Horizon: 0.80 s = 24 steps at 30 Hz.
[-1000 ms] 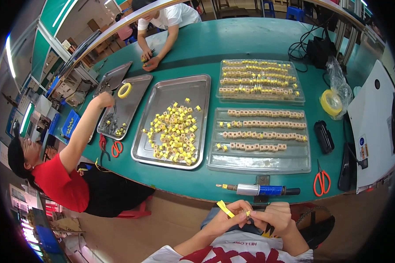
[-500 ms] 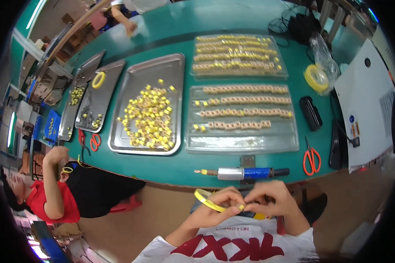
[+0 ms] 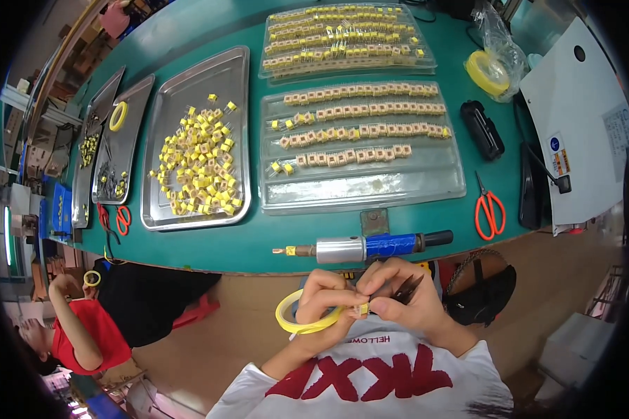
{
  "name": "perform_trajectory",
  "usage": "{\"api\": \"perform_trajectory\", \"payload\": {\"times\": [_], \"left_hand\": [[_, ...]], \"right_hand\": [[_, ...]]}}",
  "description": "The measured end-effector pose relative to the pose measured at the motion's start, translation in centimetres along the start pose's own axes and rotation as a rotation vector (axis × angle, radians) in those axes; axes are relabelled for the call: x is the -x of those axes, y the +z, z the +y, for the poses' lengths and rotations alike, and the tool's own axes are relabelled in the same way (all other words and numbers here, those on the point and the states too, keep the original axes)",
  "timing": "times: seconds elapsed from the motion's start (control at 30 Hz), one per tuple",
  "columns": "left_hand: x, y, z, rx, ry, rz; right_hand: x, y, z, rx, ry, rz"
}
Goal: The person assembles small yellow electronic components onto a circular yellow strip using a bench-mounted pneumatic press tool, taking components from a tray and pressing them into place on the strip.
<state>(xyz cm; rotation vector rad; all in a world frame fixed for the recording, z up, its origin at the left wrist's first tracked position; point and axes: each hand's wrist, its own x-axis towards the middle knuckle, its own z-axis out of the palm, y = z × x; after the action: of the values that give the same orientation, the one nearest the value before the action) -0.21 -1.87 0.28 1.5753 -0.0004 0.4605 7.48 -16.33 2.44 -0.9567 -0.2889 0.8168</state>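
Observation:
My left hand [image 3: 323, 304] pinches a small transformer coil [image 3: 360, 310] with a yellow tape wrap and pale body, just in front of my chest. A roll of yellow tape [image 3: 282, 318] hangs at the same hand, its ring passing around the fingers. My right hand [image 3: 423, 307] is closed, its thumb and fingertips meeting at the coil. Out of its grip stick dark pointed tips [image 3: 407, 287], which look like tweezers, their rest hidden by the hand. Just beyond both hands, at the bench edge, lies a blue and silver cylindrical tool [image 3: 342, 249] with a yellow-wrapped piece near its tip.
A metal tray [image 3: 243, 199] holds a heap of yellow coils. Clear plastic trays [image 3: 356, 199] with rows of coils stand right of it. Orange-handled scissors [image 3: 490, 213], a black case [image 3: 482, 131] and a tape roll [image 3: 487, 73] lie farther right. A co-worker in red [image 3: 87, 335] sits at left.
My view has shifted, so the bench sits higher and farther left. The tape roll has turned to show its full ring. Dark pointed tips now show in my right hand.

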Motion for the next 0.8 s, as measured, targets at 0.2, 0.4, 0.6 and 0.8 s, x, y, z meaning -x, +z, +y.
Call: {"api": "perform_trajectory", "payload": {"times": [0.2,0.4,0.6,0.8], "left_hand": [[0.4,0.1,0.4,-0.083,0.092,0.038],[-0.2,-0.1,0.1,-0.142,0.221,0.017],[-0.2,-0.2,-0.2,-0.192,0.263,0.007],[-0.3,-0.1,-0.4,-0.245,0.313,0.020]], "right_hand": [[0.7,1.2,0.4,-0.030,-0.058,0.050],[0.8,1.4,0.4,0.085,-0.113,0.054],[0.8,1.4,0.6,0.097,-0.114,0.075],[0.8,1.8,1.0,0.067,-0.164,0.114]]}}
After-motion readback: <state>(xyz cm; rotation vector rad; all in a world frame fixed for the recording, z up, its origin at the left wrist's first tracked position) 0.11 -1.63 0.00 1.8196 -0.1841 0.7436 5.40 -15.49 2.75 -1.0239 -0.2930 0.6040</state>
